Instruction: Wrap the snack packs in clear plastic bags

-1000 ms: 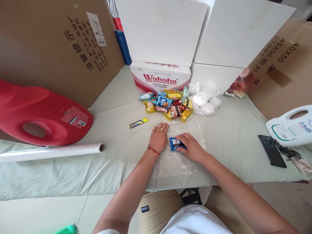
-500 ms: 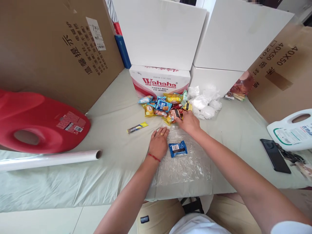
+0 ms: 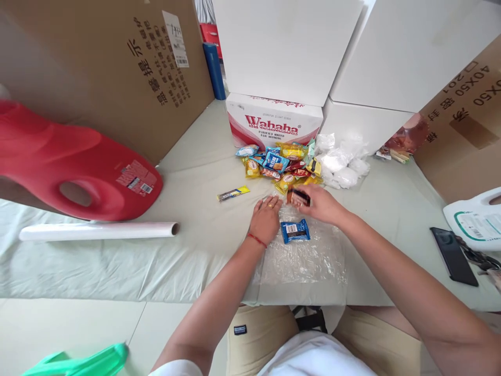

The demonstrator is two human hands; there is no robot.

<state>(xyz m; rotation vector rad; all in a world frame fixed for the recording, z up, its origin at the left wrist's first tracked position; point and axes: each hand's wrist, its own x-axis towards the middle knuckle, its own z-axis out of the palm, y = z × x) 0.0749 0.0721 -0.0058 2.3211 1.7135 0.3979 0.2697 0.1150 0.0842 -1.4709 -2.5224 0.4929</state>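
Observation:
My right hand (image 3: 321, 204) is closed on a snack packet (image 3: 298, 197) in a brown and dark red wrapper, just in front of the snack pile. Flat on the left edge of a clear plastic bag (image 3: 305, 263) lies my left hand (image 3: 266, 216), fingers stretched out and holding nothing. A blue snack packet (image 3: 295, 231) rests on that bag, between and below my hands. Behind them is a pile of wrapped snacks (image 3: 276, 163) in blue, yellow and red. A thin yellow and dark snack stick (image 3: 233, 194) lies alone to the left.
A Wahaba-type white and red water carton (image 3: 274, 122) stands behind the pile, beside bundled clear bags (image 3: 342, 162). At left are a red jug (image 3: 113, 177) and a white roll (image 3: 102, 230). A phone (image 3: 454, 256) and a white bottle (image 3: 475, 222) lie at right.
My right hand has drawn the brown packet out of the pile, toward me and over the top of the plastic bag. My left hand stays flat; the camera view has shifted.

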